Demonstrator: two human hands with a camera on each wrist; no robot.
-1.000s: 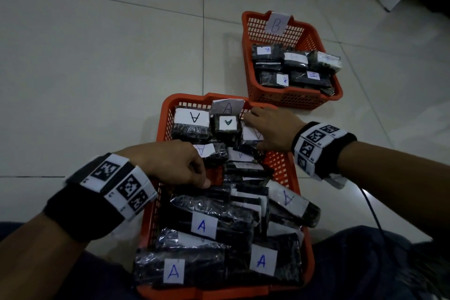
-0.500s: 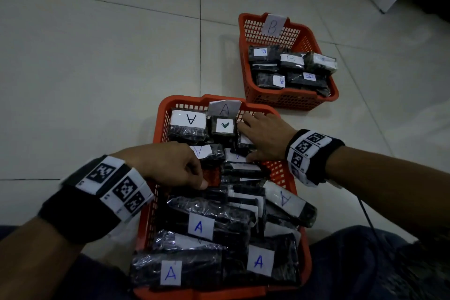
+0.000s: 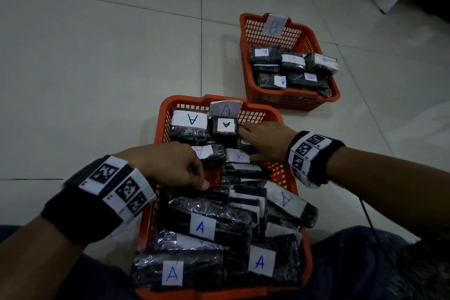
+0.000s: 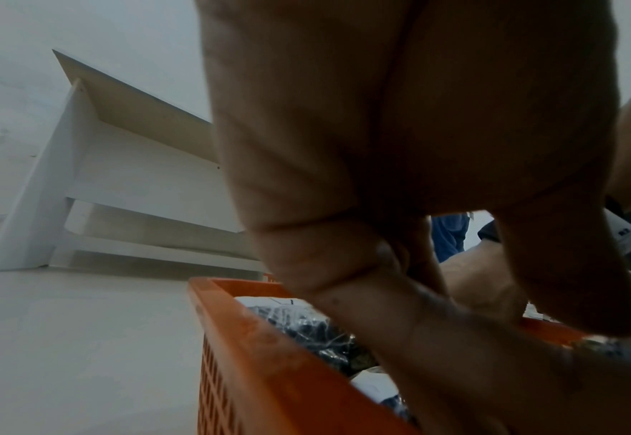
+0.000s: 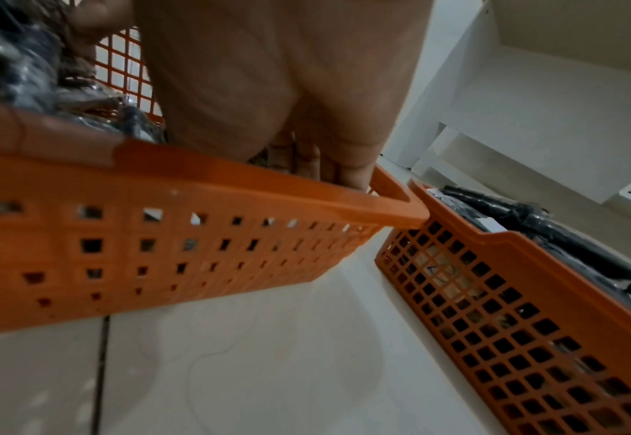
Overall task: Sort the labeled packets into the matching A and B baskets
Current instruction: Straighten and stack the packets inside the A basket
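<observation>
In the A basket [image 3: 280, 173] my flat right hand [image 3: 265, 140] presses the far packets [image 3: 237, 154], nearer than my curled, seemingly empty left hand [image 3: 170, 165].

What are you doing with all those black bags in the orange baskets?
A person is sorting black plastic-wrapped packets with white letter labels. Both hands are in the near orange plastic basket marked A, which is piled with A packets. The left hand has its fingers curled down among the packets in the middle; the right hand lies on packets near the far end. The far orange basket marked B holds a smaller pile of B packets.
</observation>
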